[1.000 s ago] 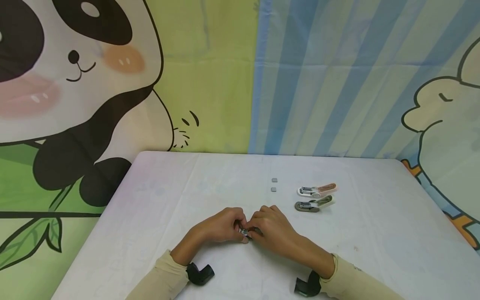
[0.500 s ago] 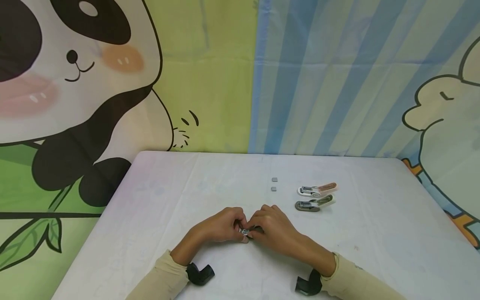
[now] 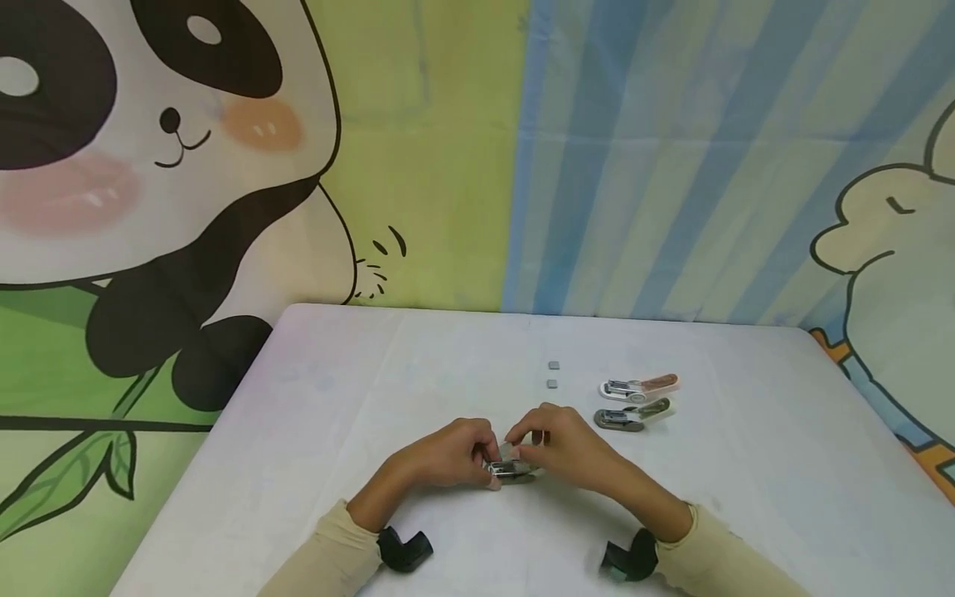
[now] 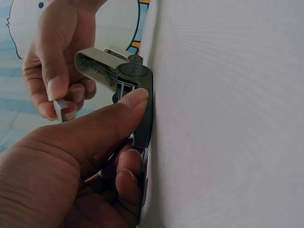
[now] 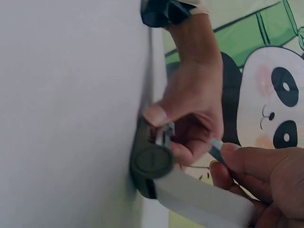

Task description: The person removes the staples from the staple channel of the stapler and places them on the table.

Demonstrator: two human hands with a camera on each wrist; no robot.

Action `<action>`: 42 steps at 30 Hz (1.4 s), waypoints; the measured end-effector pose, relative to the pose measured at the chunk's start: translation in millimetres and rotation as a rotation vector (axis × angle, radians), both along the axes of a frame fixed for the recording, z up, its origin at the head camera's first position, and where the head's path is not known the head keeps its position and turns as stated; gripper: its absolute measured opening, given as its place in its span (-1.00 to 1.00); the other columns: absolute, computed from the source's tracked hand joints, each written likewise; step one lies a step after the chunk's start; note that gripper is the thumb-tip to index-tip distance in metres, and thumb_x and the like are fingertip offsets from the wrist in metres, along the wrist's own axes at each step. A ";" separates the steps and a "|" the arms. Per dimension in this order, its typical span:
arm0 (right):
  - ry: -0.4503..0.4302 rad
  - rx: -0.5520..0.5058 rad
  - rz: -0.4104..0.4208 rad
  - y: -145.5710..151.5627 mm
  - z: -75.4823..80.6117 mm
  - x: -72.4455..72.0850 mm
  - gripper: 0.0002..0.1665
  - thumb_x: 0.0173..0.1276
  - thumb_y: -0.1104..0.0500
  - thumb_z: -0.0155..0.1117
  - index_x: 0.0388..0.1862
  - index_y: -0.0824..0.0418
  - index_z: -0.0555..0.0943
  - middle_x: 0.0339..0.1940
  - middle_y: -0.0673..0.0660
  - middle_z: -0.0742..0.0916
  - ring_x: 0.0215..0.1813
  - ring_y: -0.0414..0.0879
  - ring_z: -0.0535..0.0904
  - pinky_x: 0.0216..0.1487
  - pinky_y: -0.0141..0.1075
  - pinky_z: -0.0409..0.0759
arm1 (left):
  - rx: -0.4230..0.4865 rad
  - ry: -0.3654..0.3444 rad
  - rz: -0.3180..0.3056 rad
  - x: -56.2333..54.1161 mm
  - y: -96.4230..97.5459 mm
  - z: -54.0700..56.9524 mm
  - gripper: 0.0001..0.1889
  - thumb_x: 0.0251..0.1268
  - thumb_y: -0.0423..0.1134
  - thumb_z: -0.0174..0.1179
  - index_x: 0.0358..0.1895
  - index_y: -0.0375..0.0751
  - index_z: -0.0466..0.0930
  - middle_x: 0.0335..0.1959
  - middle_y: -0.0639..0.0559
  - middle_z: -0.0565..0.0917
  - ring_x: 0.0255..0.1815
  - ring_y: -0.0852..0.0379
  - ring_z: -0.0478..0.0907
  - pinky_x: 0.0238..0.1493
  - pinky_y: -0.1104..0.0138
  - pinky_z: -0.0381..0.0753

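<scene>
A small dark grey-green stapler (image 3: 513, 471) lies on the table near the front, with its pale handle swung away from the base. My left hand (image 3: 458, 454) grips the base end; in the left wrist view the thumb lies across the metal channel of the stapler (image 4: 133, 70). Just right of it and slightly above, my right hand (image 3: 563, 444) pinches a short strip of staples (image 5: 216, 148) between thumb and index finger. That staple strip (image 4: 59, 110) is apart from the stapler. Fingers hide part of the channel.
Two small grey staple strips (image 3: 554, 365) lie farther back. Right of them rest a white-and-pink stapler (image 3: 637, 387) and a grey-green stapler (image 3: 622, 419), both spread out. A printed curtain (image 3: 418, 166) hangs behind the white table (image 3: 321, 373).
My right hand has pulled away from the stapler, to the right, and now shows a staple strip in its fingers. More of the stapler is visible. The head view has shifted slightly.
</scene>
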State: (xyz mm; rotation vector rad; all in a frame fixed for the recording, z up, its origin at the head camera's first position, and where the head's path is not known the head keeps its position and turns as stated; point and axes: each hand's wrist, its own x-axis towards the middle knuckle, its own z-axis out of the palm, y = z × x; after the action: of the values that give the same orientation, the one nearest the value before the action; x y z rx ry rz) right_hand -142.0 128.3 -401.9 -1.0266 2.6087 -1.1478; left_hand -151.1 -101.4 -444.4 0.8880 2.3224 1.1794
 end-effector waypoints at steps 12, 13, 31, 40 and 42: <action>0.013 0.034 -0.254 28.9 -9.5 -38.7 -0.86 0.20 0.30 0.43 -0.26 0.12 0.76 -0.35 -0.07 0.72 -0.55 -0.14 0.34 -0.56 -0.32 0.33 | 0.002 -0.012 0.004 -1.5 3.4 -3.5 -0.80 0.00 -0.29 0.50 -0.36 -0.05 0.64 -0.43 0.13 0.53 -0.49 0.28 0.43 -0.45 0.43 0.44; 0.009 0.050 -0.267 30.7 -11.6 -41.4 -0.87 0.20 0.30 0.43 -0.26 0.13 0.76 -0.36 -0.06 0.72 -0.56 -0.14 0.32 -0.56 -0.32 0.31 | 0.000 -0.012 0.006 -1.7 3.5 -4.0 -0.80 0.01 -0.29 0.50 -0.36 -0.04 0.64 -0.42 0.13 0.53 -0.49 0.27 0.43 -0.45 0.43 0.43; -0.062 0.102 -0.300 39.0 -30.5 -58.5 -0.89 0.21 0.31 0.41 -0.28 0.17 0.76 -0.30 0.02 0.75 -0.52 -0.16 0.40 -0.47 -0.28 0.40 | -0.018 -0.013 0.016 -1.0 3.0 -0.8 -0.80 0.02 -0.28 0.49 -0.35 -0.04 0.63 -0.43 0.12 0.53 -0.48 0.27 0.43 -0.44 0.42 0.43; -0.022 0.164 -0.264 37.6 -29.7 -58.7 -0.89 0.19 0.32 0.42 -0.28 0.18 0.74 -0.30 -0.01 0.72 -0.34 -0.14 0.50 -0.31 -0.23 0.45 | -0.010 -0.011 0.017 -1.3 2.3 -1.7 -0.80 0.01 -0.29 0.49 -0.35 -0.03 0.64 -0.42 0.12 0.52 -0.47 0.26 0.44 -0.44 0.42 0.44; -0.016 0.182 -0.265 37.7 -30.7 -59.0 -0.90 0.19 0.31 0.43 -0.30 0.17 0.74 -0.32 -0.02 0.71 -0.28 -0.13 0.54 -0.25 -0.20 0.48 | -0.009 -0.010 0.015 -1.2 2.4 -2.0 -0.80 0.01 -0.29 0.49 -0.35 -0.04 0.64 -0.42 0.12 0.52 -0.48 0.26 0.44 -0.44 0.42 0.44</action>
State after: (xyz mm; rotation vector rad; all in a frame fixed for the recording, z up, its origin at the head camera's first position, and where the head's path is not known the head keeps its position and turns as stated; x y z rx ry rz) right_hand -201.0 166.1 -432.6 -0.6504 2.8355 -0.9342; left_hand -152.3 -99.1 -446.3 0.8609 2.3280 1.1762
